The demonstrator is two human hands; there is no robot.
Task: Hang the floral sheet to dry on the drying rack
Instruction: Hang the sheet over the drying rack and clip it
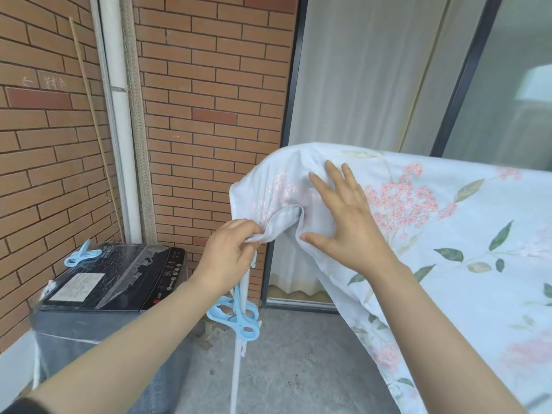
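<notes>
The floral sheet, pale blue with pink blossoms and green leaves, lies draped over the drying rack and fills the right half of the view. Only a white upright pole of the rack shows below the sheet's left end; the top bar is hidden under the fabric. My left hand pinches a folded corner of the sheet at that left end. My right hand lies flat with fingers spread on the sheet, just right of the fold.
Light blue plastic clips hang on the rack pole. A dark top-loading washing machine stands at the left with another blue clip on its lid. Behind are a brick wall, a white drainpipe and a glass door with curtain.
</notes>
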